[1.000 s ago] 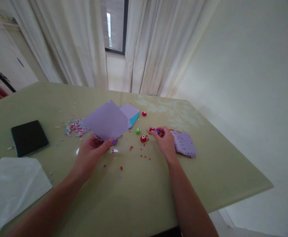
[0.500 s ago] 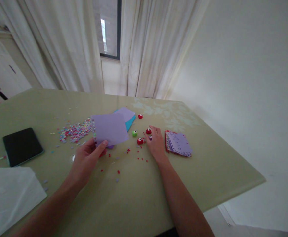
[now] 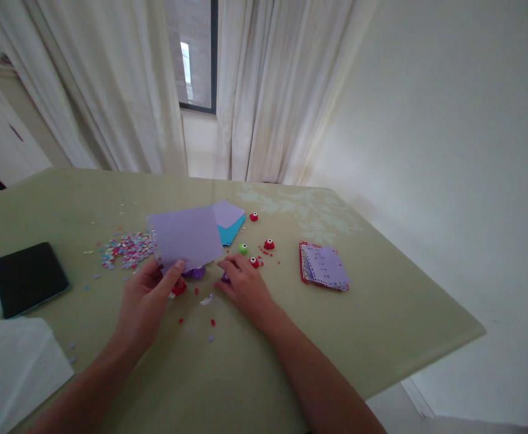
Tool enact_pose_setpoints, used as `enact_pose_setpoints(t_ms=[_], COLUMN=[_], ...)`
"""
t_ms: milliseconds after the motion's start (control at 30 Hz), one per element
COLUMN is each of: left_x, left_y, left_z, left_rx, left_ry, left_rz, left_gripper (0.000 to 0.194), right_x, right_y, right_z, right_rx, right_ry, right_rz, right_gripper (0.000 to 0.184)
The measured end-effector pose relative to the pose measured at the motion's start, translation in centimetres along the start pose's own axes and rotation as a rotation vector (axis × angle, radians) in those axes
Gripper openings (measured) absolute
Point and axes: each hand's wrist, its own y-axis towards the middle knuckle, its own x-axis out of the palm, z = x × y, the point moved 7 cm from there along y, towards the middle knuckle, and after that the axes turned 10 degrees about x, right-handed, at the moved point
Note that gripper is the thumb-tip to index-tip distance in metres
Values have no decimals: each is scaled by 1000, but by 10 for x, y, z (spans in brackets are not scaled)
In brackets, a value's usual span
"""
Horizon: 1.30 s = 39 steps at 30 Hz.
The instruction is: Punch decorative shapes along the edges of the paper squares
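Observation:
My left hand (image 3: 149,295) pinches a square sheet of purple paper (image 3: 187,236) between thumb and fingers, raised above the table. Tiny holes run along the sheet's left edge. My right hand (image 3: 246,289) is closed on a small purple craft punch (image 3: 225,277), mostly covered by its fingers, just right of the sheet. Another purple item (image 3: 195,272) shows under the sheet's lower edge, and a red punch (image 3: 178,287) lies beside my left fingers. Beyond my right hand stand a green punch (image 3: 243,248) and red punches (image 3: 269,243) with round white tops.
A heap of coloured paper bits (image 3: 131,249) lies left of the sheet. Behind it are purple and blue papers (image 3: 233,230). A stack of punched sheets (image 3: 325,266) sits at right. A dark tablet-like slab (image 3: 29,278) and white sheet (image 3: 13,367) lie at left.
My right hand has moved left and nearer from among the red punches, carrying the small purple punch toward the sheet. The purple sheet has shifted slightly left with my left hand.

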Motion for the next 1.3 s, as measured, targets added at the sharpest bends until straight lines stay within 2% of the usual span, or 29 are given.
enact_pose_setpoints(t_ms=[67,200,267,367,433,500,600,700,800,867,967,1067,1167,1300], left_x=[0,0,0,0,1,3,8,12,13,14,13,11,13,17], left_y=[0,0,0,-1,-2,-3,-4,-3,-1,0,0,-1,-3,-7], left_z=[0,2,3,4,6,9,11,12,13,15,12,1,-6,-2], left_rx=[1,2,4,10,19,22,-3,-41,-62,-55,-60,-132,-185,-140], left_ry=[6,15,10,41,73,84,50,36,45,10,-54,-102,-189,-181], left_rz=[4,11,13,10,1,-4,-21,-46,-51,-60,-38,24,47,4], left_gripper=[37,39,41,42,43,45,48,51,52,52,48,45,44,47], right_x=[-1,-24,-25,-15,-12,-12,-7,-8,-16,-23,-26,-18,-10,-1], right_y=[1,-2,-4,-2,3,8,14,15,11,7,0,-5,-8,-12], right_z=[2,28,38,44,46,49,53,57,59,59,57,44,24,11], right_rx=[51,325,411,403,370,338,301,329,414,471,559,607,617,668], right_ry=[-53,-127,-70,174,223,107,-85,-142,-106,20,404,851,1205,1433], right_rz=[10,158,163,112,137,153,46,-22,0,46,52,-80,-183,-247], right_gripper=[37,42,40,34,34,40,53,42,29,33,32,38,41,46])
